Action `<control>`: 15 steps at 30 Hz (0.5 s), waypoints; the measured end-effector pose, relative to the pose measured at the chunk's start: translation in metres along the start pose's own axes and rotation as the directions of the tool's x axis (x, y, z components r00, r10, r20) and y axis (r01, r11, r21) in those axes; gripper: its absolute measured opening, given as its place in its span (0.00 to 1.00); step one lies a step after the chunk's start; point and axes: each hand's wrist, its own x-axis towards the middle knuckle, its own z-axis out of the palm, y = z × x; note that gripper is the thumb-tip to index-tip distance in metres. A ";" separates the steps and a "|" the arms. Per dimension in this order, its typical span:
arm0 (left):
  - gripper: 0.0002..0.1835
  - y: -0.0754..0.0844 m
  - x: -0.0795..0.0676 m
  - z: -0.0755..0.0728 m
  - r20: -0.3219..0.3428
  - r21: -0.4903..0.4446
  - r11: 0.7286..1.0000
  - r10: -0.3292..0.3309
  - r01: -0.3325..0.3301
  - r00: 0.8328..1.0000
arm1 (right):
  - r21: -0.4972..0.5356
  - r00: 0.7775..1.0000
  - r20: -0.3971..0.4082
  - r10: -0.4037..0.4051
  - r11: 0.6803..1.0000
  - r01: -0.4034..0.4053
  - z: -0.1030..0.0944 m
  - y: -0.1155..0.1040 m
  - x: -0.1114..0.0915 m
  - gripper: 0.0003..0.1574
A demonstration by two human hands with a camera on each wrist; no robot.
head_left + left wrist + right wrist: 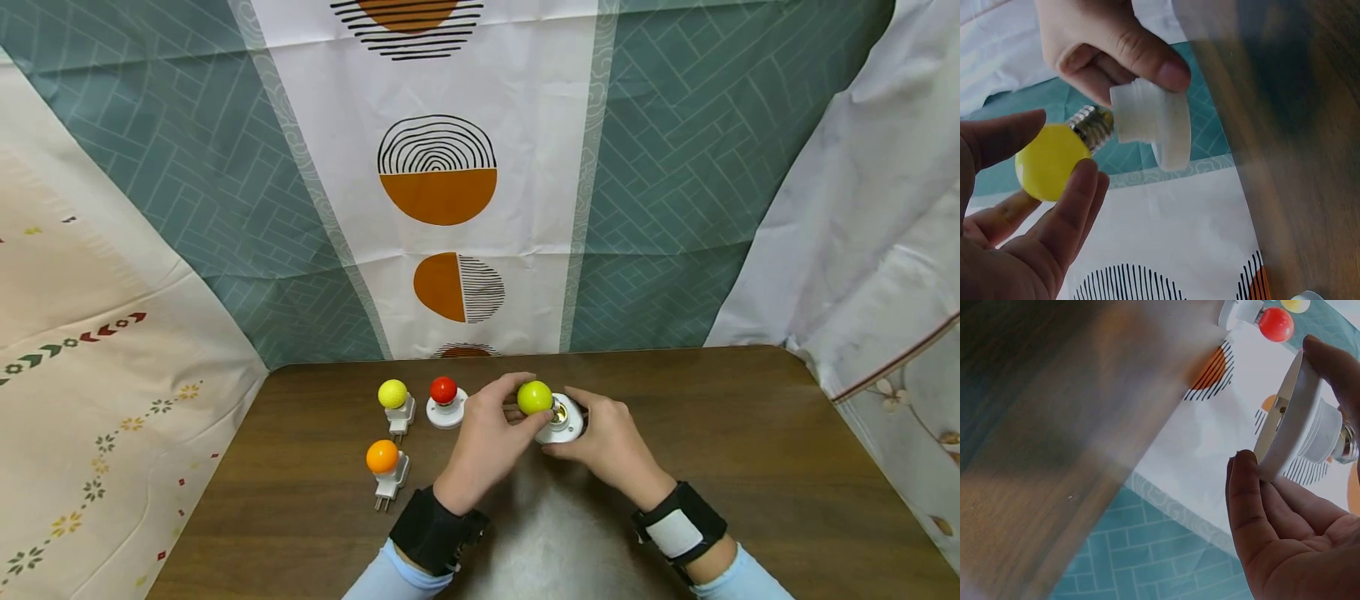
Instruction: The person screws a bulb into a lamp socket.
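Observation:
My left hand (491,429) pinches a yellow-green light bulb (535,397) by its round globe, thumb and fingers on opposite sides. The bulb's silver screw base (1092,128) points at the mouth of a white lamp socket (1169,128) and sits at an angle to it; whether any thread is inside cannot be seen. My right hand (611,442) grips the socket by the rim of its round base. In the right wrist view the underside of the socket (1297,428) shows, raised off the table.
Left of my hands a red bulb (443,390) stands in a round white socket (446,416). Beyond it are a yellow bulb (392,393) and an orange bulb (382,457), each in a white plug-in holder. The brown table (750,467) meets a patterned curtain (667,208) at the back.

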 end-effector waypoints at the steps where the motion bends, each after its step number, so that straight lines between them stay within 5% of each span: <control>1: 0.25 0.000 -0.001 0.001 0.015 0.008 1.000 0.006 -0.007 1.000 | 0.002 1.000 -0.002 -0.004 1.000 0.004 0.000 0.000 0.000 0.53; 15: 0.27 0.008 -0.003 0.004 0.132 0.300 0.949 0.055 -0.092 0.990 | 0.000 0.999 0.022 -0.041 0.999 0.041 0.002 -0.008 -0.001 0.47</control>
